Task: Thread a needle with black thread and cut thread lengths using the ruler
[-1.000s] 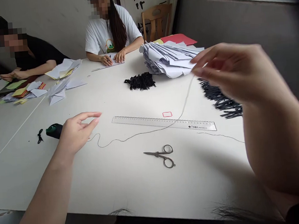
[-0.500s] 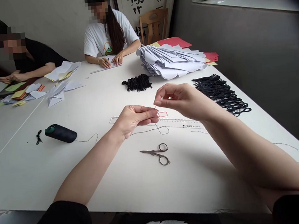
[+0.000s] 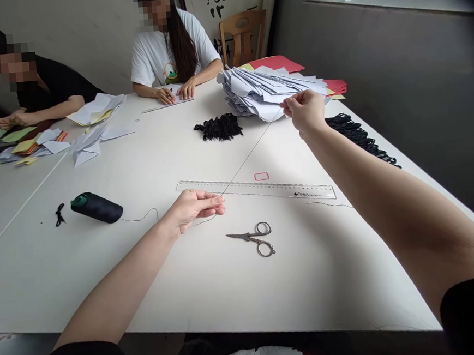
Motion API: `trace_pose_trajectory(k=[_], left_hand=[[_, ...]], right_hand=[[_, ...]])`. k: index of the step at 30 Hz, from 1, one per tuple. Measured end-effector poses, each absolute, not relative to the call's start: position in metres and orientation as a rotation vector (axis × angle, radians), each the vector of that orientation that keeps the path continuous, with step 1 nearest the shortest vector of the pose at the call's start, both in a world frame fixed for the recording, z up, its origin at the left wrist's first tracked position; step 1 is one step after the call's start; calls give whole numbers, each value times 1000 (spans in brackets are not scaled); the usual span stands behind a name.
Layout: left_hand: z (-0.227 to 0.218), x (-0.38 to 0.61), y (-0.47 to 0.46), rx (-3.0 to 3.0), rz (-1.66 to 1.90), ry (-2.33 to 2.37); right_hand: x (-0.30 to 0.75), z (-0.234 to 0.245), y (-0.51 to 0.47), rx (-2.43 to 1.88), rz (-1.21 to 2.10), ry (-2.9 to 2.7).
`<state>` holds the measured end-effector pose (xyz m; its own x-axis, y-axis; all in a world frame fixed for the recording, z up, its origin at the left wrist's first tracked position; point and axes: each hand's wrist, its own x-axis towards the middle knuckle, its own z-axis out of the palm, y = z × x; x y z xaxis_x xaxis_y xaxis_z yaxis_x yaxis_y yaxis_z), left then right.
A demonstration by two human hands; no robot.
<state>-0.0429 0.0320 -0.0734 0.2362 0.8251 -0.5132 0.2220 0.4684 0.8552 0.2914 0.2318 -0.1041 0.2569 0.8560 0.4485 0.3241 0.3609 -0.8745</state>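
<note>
Right at the centre of the action: a thin dark thread (image 3: pixel 251 155), pulled taut on a long diagonal above the white bench (image 3: pixel 56 279). Left grip (image 3: pixel 194 209) low over the bench, thumb pressed to fingers, clamped on the thread. Right grip (image 3: pixel 305 112) out at full reach, thumb and forefinger together, pinching the far end just beside a heap of folded white paper pieces (image 3: pixel 263 90). Bare thread along the whole taut span, nothing strung on it so far; any needle at either end too small to tell. A slack tail curving away across the bench toward a black thread spool with a green cap (image 3: pixel 96 207), well left of the left grip.

And plenty waiting! The paper heap, high and full, on top of red and yellow card sheets (image 3: pixel 277 62). Nearby, a tangled bundle of black cord (image 3: pixel 219 128), plus a long spread of black cord loops (image 3: pixel 359 135) past the right forearm. Below the thread, a clear plastic ruler (image 3: pixel 254 190) and a small red-outlined square (image 3: pixel 261 176). Closer in, steel scissors with looped handles (image 3: pixel 254 240), blades closed, apart from both grips.

Across the bench, a co-worker in a white T-shirt (image 3: pixel 173 46), both hands on a white sheet.
</note>
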Motion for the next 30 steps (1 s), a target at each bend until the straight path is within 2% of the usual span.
trace_pose_trajectory(k=[8,13,17,22,24,27,30], left_hand=[[-71,-53,28,1225,435,1258],[-71,-50,33,1214,448,1303],[-77,-48,35,1176,507,1323],[-85,-46,33,1201,505,1381],[-88,-44,32,1208,532,1392],[-92,-41,32,1186,593,1374],[-96,-39,32,1160,627,1360]], right_hand=[[308,-100,264,-1350,269,-1225],[287,-93,232,-1388,86,-1486],[269,-95,204,-1694,192,-1890],[235,-91,151,-1733,75,-1903],[213,-87,117,-1510,237,-1928],[180,-86,69,-1216,1010,-1938],[161,-91,41,-1081,1351,-1936]])
